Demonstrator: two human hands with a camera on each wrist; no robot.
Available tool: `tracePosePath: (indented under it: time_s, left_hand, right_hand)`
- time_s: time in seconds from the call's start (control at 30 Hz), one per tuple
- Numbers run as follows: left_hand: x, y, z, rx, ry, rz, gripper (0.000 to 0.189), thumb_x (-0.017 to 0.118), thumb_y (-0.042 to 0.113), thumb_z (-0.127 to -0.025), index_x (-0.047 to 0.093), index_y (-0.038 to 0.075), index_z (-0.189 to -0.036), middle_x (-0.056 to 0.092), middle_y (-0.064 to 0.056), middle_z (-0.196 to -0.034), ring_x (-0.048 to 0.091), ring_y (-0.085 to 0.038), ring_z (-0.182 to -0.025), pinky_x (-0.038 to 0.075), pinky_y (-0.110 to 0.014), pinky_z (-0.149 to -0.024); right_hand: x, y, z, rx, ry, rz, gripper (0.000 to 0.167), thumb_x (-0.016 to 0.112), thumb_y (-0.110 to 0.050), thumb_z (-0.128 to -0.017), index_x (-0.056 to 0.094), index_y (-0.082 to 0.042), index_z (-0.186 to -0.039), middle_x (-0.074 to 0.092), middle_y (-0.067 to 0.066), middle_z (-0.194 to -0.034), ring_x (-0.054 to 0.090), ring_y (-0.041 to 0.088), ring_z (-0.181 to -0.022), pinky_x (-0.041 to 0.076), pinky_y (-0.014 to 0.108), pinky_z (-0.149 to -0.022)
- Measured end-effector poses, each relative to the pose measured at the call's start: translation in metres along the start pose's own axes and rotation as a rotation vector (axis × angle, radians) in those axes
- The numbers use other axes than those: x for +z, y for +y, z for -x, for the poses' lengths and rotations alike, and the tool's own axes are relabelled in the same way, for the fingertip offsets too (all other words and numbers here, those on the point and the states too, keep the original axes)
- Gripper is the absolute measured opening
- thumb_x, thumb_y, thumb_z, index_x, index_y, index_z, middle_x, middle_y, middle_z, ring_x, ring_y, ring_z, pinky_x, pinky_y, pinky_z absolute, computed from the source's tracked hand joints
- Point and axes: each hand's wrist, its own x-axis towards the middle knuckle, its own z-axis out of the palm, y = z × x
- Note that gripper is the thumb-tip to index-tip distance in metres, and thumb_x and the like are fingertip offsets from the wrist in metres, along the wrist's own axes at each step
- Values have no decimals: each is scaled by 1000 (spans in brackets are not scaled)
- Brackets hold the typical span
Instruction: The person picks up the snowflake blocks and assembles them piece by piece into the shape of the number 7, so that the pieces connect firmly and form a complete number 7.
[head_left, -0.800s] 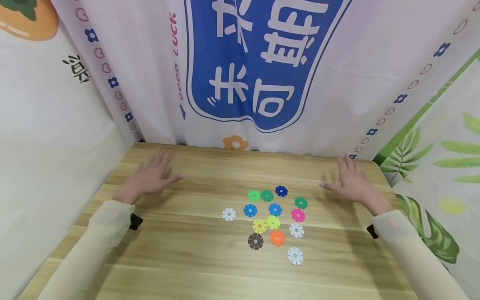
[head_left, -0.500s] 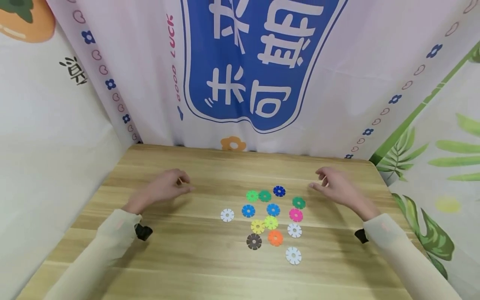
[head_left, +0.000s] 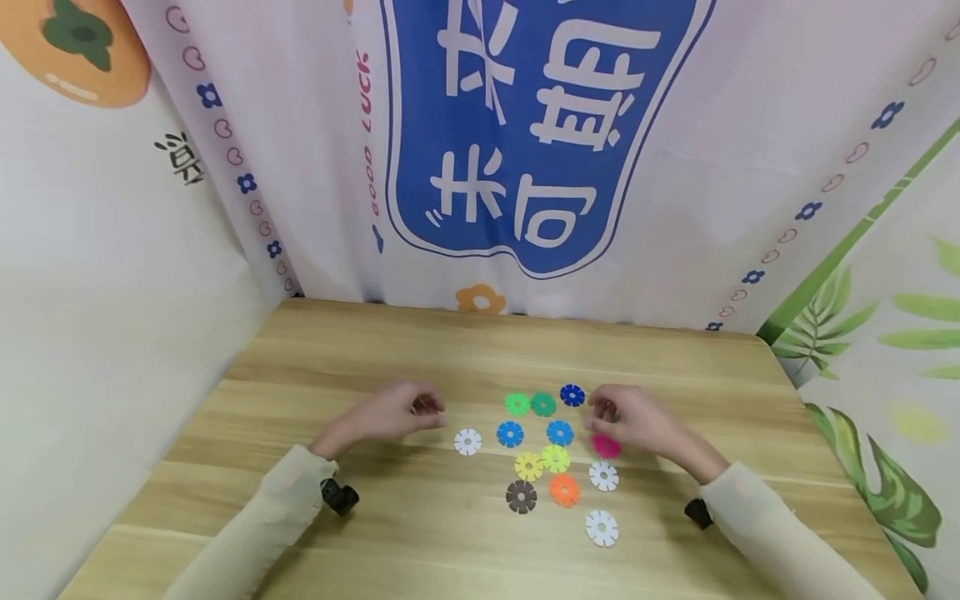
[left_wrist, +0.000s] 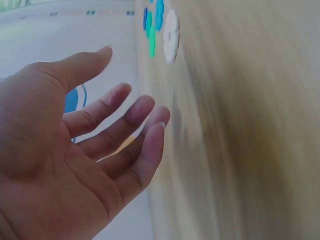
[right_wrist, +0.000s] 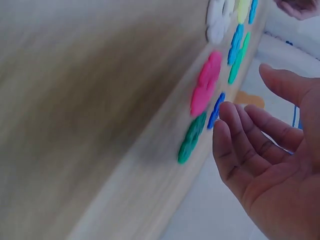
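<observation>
Several flat notched plastic discs lie spread over the wooden table. My left hand hovers left of them with fingers loosely bent and nothing in it; the nearest disc is a white one. On the other side, my right hand hangs over the right edge of the group, also holding nothing. It partly covers the pink disc in the head view and hides a dark green disc that shows in the right wrist view. The dark blue disc sits just left of its fingertips.
Nearer the front lie a brown disc, an orange disc and another white disc. A printed curtain hangs behind the table's back edge, with cloth walls on both sides.
Both hands have moved inward toward the discs, the right now over their right edge. Their spread fingers have relaxed into a loose bend. The discs have stayed in place.
</observation>
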Motion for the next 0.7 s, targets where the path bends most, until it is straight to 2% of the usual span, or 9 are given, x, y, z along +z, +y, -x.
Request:
tracePosePath:
  time_s: [0.1, 0.23, 0.4, 0.57, 0.7]
  left_hand:
    - [14, 5, -5, -9, -25, 51, 25, 72, 30, -101, 73, 8, -114, 75, 0, -103, 68, -10, -93, 61, -21, -81]
    - [21, 10, -10, -4, -11, 55, 30, 77, 25, -98, 74, 2, -117, 76, -4, -103, 70, -11, -93, 62, -24, -82]
    - [33, 16, -15, -77, 9, 81, 40, 83, 19, -92, 72, 0, -125, 76, -3, -105, 69, -9, -92, 63, -23, -80]
    - [44, 20, -22, -132, 19, 144, 44, 87, 14, -87, 71, 1, -126, 75, -3, -104, 67, -11, -89, 62, -23, -75]
    - [49, 23, -26, -125, 19, 121, 43, 90, 14, -83, 73, 4, -121, 72, -2, -100, 64, -13, -88, 59, -24, -75]
  right_hand:
    - [8, -2, 3, -2, -7, -6, 31, 80, -21, -93, 71, -2, -116, 73, -1, -95, 65, 6, -84, 60, 19, -73]
    - [15, -10, -5, 8, -9, -29, 40, 81, -22, -92, 68, 0, -124, 74, 7, -107, 69, 13, -93, 65, 28, -83]
    - [23, -18, -9, 39, -13, -116, 56, 84, -19, -89, 62, 5, -135, 72, 14, -119, 70, 23, -105, 66, 38, -94]
    - [29, -21, -10, 80, -18, -138, 55, 88, -17, -84, 65, 3, -131, 72, 11, -116, 67, 20, -103, 64, 38, -95]
    - [32, -22, -10, 77, -17, -135, 48, 88, -14, -84, 69, 1, -125, 70, 8, -108, 64, 18, -96, 63, 33, -89]
